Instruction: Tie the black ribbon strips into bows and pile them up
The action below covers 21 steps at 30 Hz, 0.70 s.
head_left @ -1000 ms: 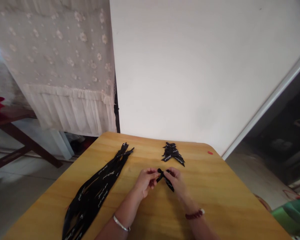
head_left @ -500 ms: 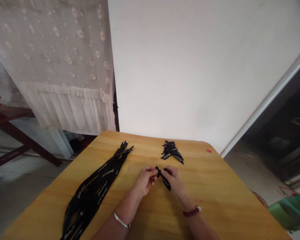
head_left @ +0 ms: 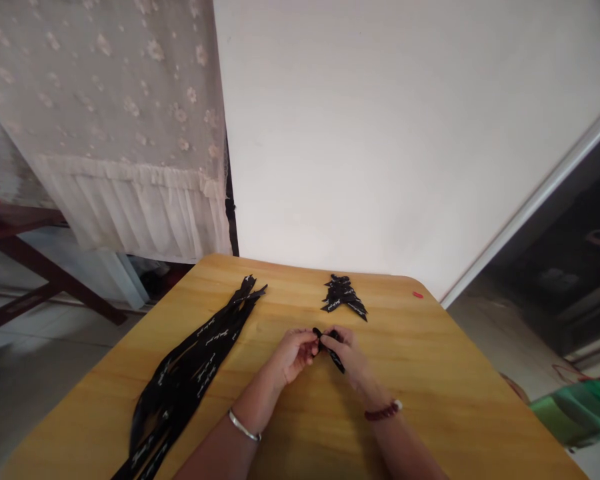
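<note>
Between my two hands is a short black ribbon with white script, looped or bunched at its upper end. My left hand pinches the loop's left side with thumb and forefinger. The fingers of my right hand close on its right side, and a tail hangs below them. Whether the loop is knotted is hidden by the fingertips. Beyond my hands lies a small pile of black ribbon bows with pointed tails. To the left stretches a long bundle of black printed ribbons.
The wooden table has rounded far corners and stands against a white panel. A small red piece lies near the far right corner. A lace curtain hangs at the left; a green bag-like thing sits off the right side.
My fingers have shifted slightly on the black ribbon, and its loop and tail are turned a little. The whole view has tilted slightly. Pile and bundle lie as before.
</note>
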Tool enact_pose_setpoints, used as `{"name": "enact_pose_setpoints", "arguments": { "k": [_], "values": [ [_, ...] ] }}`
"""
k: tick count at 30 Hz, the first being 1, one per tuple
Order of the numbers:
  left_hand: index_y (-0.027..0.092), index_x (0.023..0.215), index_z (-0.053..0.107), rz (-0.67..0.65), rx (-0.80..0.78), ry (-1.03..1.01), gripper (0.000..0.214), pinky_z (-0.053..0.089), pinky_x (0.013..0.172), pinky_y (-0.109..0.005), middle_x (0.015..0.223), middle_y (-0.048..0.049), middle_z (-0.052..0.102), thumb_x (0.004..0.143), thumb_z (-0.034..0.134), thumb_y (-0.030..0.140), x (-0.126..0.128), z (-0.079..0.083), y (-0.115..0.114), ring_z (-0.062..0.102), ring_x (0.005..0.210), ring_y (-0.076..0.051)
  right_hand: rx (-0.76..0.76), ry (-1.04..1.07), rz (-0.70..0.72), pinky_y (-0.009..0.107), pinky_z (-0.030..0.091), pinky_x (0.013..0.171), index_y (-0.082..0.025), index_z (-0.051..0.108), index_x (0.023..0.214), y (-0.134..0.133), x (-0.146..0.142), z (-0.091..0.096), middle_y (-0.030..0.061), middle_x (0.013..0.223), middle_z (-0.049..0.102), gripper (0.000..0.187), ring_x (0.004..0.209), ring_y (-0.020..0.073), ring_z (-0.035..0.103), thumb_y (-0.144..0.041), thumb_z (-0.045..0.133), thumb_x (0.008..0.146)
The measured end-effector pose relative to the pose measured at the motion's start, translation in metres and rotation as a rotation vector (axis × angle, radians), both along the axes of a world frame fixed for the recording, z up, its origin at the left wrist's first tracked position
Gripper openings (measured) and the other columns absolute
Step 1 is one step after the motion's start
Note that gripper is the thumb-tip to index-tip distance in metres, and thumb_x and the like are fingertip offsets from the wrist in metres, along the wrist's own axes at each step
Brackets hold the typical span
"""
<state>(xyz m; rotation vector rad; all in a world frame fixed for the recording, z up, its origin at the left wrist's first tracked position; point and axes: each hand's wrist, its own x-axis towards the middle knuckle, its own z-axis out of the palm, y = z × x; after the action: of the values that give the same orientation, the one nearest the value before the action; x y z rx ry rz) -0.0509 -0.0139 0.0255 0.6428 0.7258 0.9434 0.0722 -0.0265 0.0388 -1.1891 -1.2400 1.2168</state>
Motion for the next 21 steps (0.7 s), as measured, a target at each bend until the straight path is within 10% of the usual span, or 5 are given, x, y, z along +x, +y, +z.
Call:
{"name": "enact_pose_setpoints", "arguments": {
  "k": [21],
  "values": [
    [0.009,0.056,0.052,-0.043,-0.117,-0.05,0.012,0.034,0.033,-0.016,0.042,-0.0001,0.049,0.065,0.047,0.016,0.0,0.0001,0.0003,0.045,0.036,-0.006,-0.028,0.033,0.025,0.023,0.035,0.049,-0.017,0.055,0.056,-0.0002,0.0015,0.0004,-0.0028,0.049,0.053,0.017,0.049,0.0113,0.046,-0.032,0.061,0.056]
  ]
}}
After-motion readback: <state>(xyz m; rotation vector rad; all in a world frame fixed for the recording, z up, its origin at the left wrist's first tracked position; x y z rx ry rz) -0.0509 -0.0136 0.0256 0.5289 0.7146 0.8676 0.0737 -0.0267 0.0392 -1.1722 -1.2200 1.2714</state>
